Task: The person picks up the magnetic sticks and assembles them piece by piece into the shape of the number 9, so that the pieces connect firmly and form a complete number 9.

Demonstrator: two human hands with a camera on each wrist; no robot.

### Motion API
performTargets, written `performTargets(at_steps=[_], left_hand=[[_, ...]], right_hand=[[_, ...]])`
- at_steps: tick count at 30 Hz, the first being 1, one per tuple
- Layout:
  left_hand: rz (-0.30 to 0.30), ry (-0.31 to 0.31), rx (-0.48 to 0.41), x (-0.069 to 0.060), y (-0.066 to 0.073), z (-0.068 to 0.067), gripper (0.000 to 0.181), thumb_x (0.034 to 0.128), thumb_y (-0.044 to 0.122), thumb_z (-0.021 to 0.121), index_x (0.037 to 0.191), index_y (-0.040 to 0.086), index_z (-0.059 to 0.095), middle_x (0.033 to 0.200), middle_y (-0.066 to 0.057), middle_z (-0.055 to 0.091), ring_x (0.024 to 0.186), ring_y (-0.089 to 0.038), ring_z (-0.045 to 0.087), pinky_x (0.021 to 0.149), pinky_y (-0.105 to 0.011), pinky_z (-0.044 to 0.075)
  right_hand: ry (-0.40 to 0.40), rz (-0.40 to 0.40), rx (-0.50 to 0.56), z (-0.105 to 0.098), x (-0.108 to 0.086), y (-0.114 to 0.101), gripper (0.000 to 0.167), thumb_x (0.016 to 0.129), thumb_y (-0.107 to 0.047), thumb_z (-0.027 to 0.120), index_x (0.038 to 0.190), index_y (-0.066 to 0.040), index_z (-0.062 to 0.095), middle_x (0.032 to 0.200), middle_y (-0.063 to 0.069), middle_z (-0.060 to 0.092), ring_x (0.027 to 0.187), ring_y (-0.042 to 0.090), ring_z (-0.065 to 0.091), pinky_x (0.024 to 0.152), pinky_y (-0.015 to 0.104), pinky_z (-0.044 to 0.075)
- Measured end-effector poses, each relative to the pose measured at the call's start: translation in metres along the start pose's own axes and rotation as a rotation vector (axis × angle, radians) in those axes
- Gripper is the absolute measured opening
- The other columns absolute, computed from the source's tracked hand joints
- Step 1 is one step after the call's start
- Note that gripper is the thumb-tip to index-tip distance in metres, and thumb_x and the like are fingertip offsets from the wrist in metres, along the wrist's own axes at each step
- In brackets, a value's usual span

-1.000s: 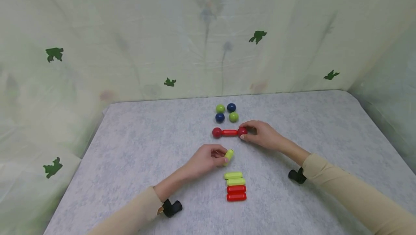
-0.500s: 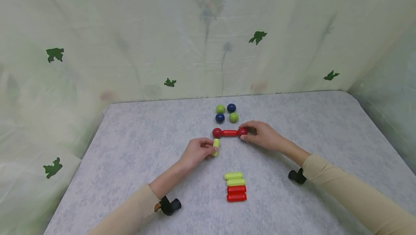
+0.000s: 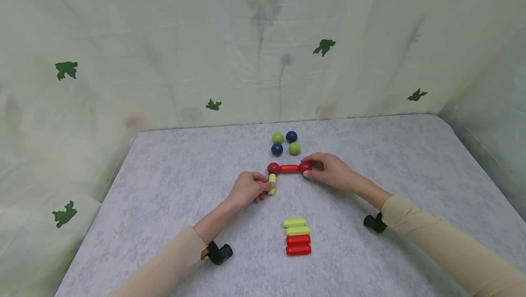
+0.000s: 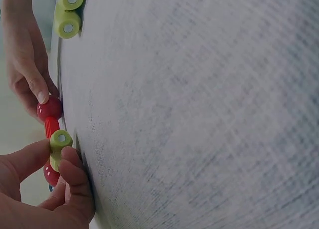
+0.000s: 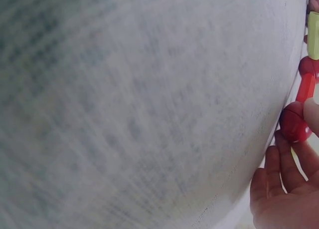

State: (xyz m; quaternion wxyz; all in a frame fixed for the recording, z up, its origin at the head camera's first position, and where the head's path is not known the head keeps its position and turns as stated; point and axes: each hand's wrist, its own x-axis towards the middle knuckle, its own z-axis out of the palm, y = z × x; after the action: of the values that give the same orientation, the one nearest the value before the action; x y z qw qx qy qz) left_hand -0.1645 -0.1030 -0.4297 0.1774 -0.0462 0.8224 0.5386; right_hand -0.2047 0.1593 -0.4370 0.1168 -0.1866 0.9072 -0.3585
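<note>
Pale leaf-printed cloth (image 3: 181, 59) rises behind the table (image 3: 164, 164), meeting its far edge. Head view: the left hand (image 3: 249, 187) pinches a yellow-green rod (image 3: 272, 184) between thumb and fingers, its far end at the left red ball (image 3: 273, 168). A red rod (image 3: 289, 169) joins this ball to the right red ball (image 3: 305, 167), which the right hand (image 3: 328, 169) grips by thumb and fingers. Four balls (image 3: 286, 143) lie just beyond, nearest the far edge; four parallel rods (image 3: 297, 236) lie nearer the person. Table surface extends broadly to either side, the side edges well apart from both hands. Left wrist view: the held rod shows a pale disc in its end; the grey surface spreads alongside. Right wrist view: rod and balls form a chain along the frame's margin; whether the yellow-green rod touches its ball cannot be told.
</note>
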Motion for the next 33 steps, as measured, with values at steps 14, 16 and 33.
performTargets(at_steps=[14,16,33], left_hand=[[0.048,0.001,0.003,0.0005,-0.0026,0.0016,0.023,0.0897,0.022,0.073,0.099,0.001,0.070,0.072,-0.007,0.065,0.058,-0.016,0.057,0.054,-0.026,0.048],[0.053,-0.002,0.002,0.0002,-0.0026,0.0014,0.022,0.0897,0.021,0.073,0.098,0.001,0.070,0.072,-0.007,0.065,0.057,-0.016,0.057,0.054,-0.026,0.049],[0.143,0.037,-0.004,0.0010,-0.0038,-0.0056,0.017,0.0909,0.013,0.070,0.104,0.001,0.068,0.077,-0.010,0.065,0.062,-0.020,0.061,0.060,-0.031,0.054]], right_hand=[[-0.003,0.016,0.002,-0.0009,0.0003,-0.0009,0.045,0.091,-0.024,0.073,0.131,-0.009,0.061,0.126,0.007,0.061,0.112,0.025,0.054,0.098,0.045,0.044],[-0.004,0.013,0.001,-0.0006,-0.0001,-0.0009,0.045,0.091,-0.024,0.073,0.131,-0.009,0.061,0.126,0.008,0.061,0.113,0.025,0.054,0.098,0.045,0.044],[0.005,-0.003,-0.007,0.0029,0.0004,0.0004,0.045,0.092,-0.024,0.072,0.133,-0.010,0.060,0.128,0.008,0.060,0.115,0.025,0.053,0.099,0.046,0.043]])
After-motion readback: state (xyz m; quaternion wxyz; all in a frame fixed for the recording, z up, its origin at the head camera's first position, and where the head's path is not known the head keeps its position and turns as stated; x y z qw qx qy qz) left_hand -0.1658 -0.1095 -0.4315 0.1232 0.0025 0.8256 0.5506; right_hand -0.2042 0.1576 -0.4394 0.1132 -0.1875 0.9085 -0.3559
